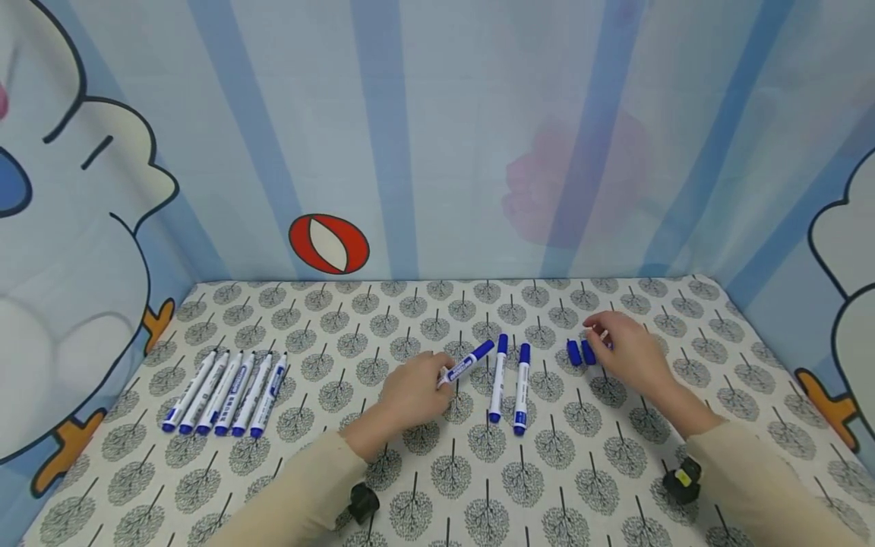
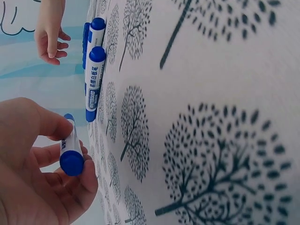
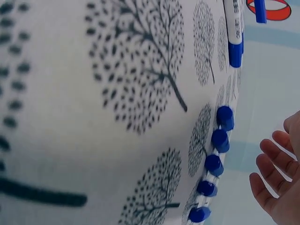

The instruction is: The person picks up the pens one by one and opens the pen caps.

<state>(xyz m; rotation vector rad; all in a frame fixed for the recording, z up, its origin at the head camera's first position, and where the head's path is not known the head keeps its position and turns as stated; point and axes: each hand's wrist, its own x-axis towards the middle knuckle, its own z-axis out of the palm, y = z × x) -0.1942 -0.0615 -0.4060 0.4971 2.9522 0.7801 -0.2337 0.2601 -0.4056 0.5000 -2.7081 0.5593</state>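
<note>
My left hand (image 1: 412,391) pinches a blue-and-white whiteboard marker (image 1: 469,362) between thumb and fingers, its capped end slanting up to the right. In the left wrist view the blue rear end of this marker (image 2: 71,162) faces the camera. Just right of it lie two capped markers (image 1: 498,380), side by side on the cloth. My right hand (image 1: 632,355), fingers loosely bent and holding nothing, hovers over a row of loose blue caps (image 1: 573,352). It hides part of that row in the head view; several caps (image 3: 214,165) show in the right wrist view.
Several uncapped markers (image 1: 235,393) lie in a slanted row at the left, dark tips pointing away. A tree-patterned cloth (image 1: 451,475) covers the table. Behind the far edge hangs a blue striped curtain (image 1: 444,152) with printed cartoon figures.
</note>
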